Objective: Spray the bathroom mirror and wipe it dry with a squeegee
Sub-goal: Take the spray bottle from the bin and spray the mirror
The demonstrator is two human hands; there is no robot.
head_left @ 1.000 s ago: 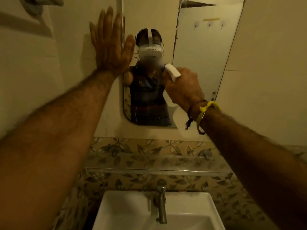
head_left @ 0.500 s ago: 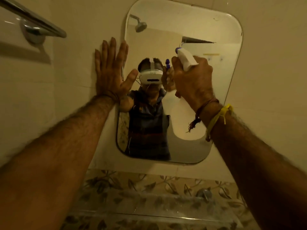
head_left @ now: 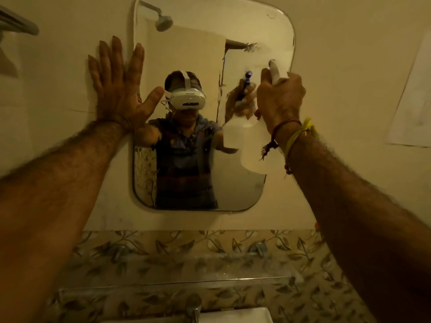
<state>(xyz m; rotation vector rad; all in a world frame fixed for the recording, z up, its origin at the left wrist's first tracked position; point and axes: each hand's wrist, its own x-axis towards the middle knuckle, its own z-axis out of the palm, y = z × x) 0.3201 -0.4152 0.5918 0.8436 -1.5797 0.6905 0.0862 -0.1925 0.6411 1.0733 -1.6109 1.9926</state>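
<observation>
A rounded rectangular mirror (head_left: 233, 187) hangs on the cream wall above the sink. My right hand (head_left: 281, 101) grips a white spray bottle (head_left: 253, 148) in front of the mirror's right side, its nozzle (head_left: 275, 71) aimed at the upper right of the glass. A misty wet patch (head_left: 263, 51) shows there. My left hand (head_left: 116, 85) lies flat with fingers spread on the wall at the mirror's left edge, thumb over the glass. No squeegee is in view.
A clear glass shelf (head_left: 172, 278) runs below the mirror over leaf-patterned tiles. A chrome tap (head_left: 193, 308) and white basin (head_left: 245, 317) sit at the bottom edge. A towel rail (head_left: 18, 22) is at the upper left, a paper sheet (head_left: 412, 101) on the right wall.
My right hand has carried the spray bottle from the mirror's middle up toward its right side, and mist has appeared on the upper right glass. My left hand has stayed pressed on the wall.
</observation>
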